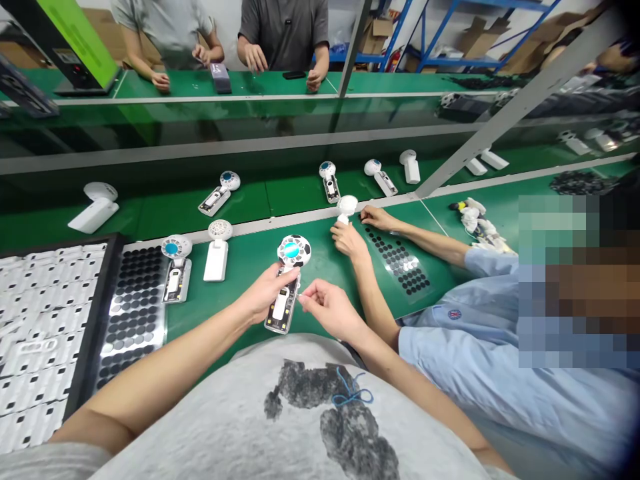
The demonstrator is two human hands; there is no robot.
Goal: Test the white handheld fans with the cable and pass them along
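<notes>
Left hand (265, 293) grips a handheld fan (283, 307) by its neck, near the lap; right hand (330, 307) has its fingertips pressed together at its edge, on what I can't tell. Co-worker's hands (354, 243) crowd close rightward; leftward stand a white fan (215, 260), disc sheet (133, 300) and black-rimmed tray (99, 320).

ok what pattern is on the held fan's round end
The round end has black and white patches, best seen in the head view.
</notes>
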